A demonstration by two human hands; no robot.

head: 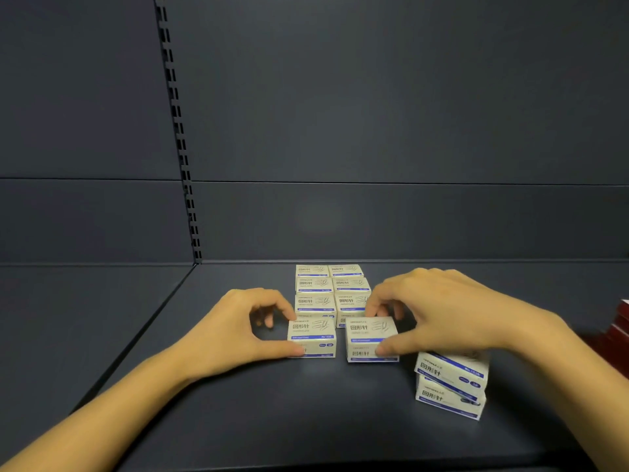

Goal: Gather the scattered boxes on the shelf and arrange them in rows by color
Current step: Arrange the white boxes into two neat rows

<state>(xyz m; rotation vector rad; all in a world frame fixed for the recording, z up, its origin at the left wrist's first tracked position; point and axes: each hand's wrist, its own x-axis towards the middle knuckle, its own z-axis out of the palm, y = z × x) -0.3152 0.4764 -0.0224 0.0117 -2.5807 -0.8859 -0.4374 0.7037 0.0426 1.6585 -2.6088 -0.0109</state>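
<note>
While left hand point(235, 330) pinches one white box point(311, 337) | right hand point(442, 311) pinches its neighbour point(371, 335)

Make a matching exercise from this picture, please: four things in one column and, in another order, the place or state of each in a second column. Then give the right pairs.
Column one:
1. left hand
2. right hand
3. stack of two white boxes
4. red boxes

Column two:
A. at the right edge, cut off
B. pinches the front left box
C. stands apart, nearest the camera, on the right
D. grips the front right box

Pairs: 1-B, 2-D, 3-C, 4-A
</note>
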